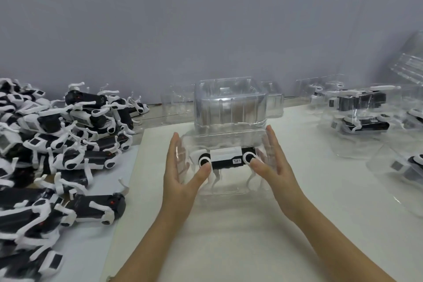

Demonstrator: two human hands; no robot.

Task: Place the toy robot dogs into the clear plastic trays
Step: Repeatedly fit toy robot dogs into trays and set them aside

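**A:** Which step was in hand?

**B:** Seating, I'd judge. One black-and-white toy robot dog (226, 160) lay in the clear moulded plastic tray (224, 192) at the middle of the white table (229, 247). The left hand (180, 174) and right hand (272, 167) flanked the tray. Their fingers were straight against its sides, gripping nothing, and each thumb pressed a round white hip joint of the dog.

**A:** And the next move?

**B:** Probably an even downward push until the legs settled into the moulding, then the tray would go aside.

**A:** Counts?

**B:** There was one dog under the thumbs. The heap of loose black-and-white dogs (57, 144) on the left was too tangled to count. On the right, at least three dogs sat in filled clear trays (359, 110). Just behind the hands stood a stack of empty clear trays (231, 103), but I couldn't tell how many.
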